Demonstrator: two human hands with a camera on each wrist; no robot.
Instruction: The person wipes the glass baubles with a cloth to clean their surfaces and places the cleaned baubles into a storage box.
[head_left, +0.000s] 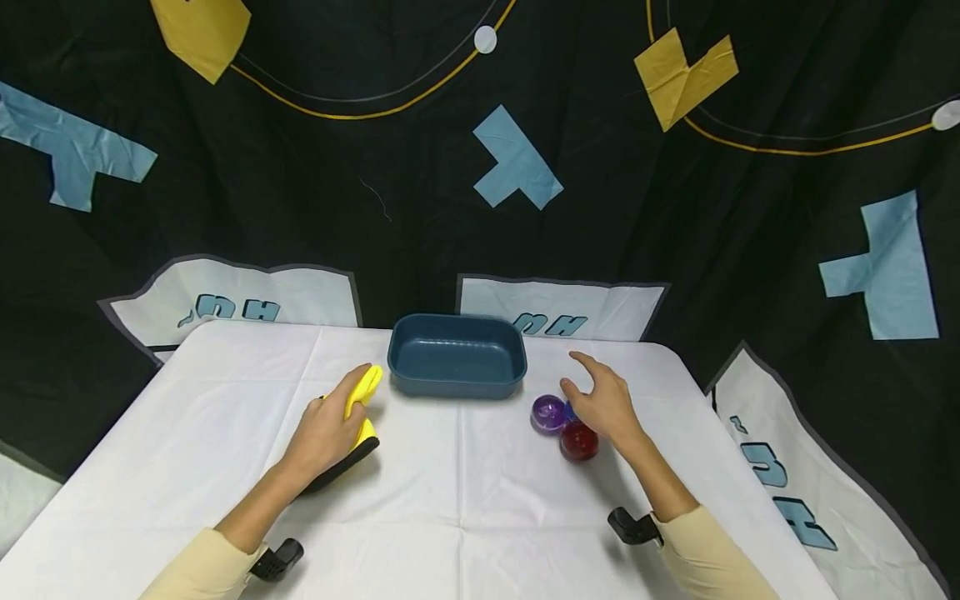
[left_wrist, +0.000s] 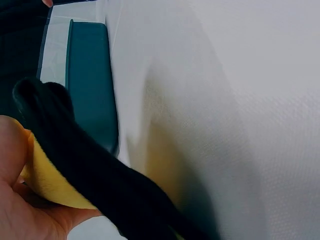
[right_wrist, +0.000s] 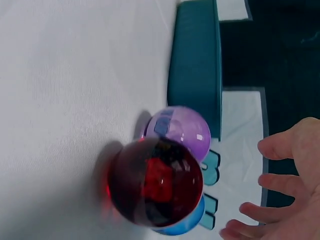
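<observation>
Front-left of the bin [head_left: 457, 388], the left hand [head_left: 327, 435] grips a soft yellow item [head_left: 363, 392]; front-right of it, the spread, empty right hand [head_left: 606, 407] hangs near the red ball [head_left: 579, 442], purple ball [head_left: 549, 414] and blue ball [right_wrist: 192, 219], where gentle cupping should best prevent rolling.

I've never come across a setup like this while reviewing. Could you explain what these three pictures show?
There is no robot here, just a person working with two bare hands. The wide picture comes from a camera on the head, looking forward and down; the other two come from a small camera on each wrist. On the white-covered table sits a dark blue bin, and nearer the person, on the right, a cluster of see-through balls: purple, red and blue. The left hand grips a yellow item with a black edge. The right hand, beside the balls, holds nothing; its fingers are apart.
</observation>
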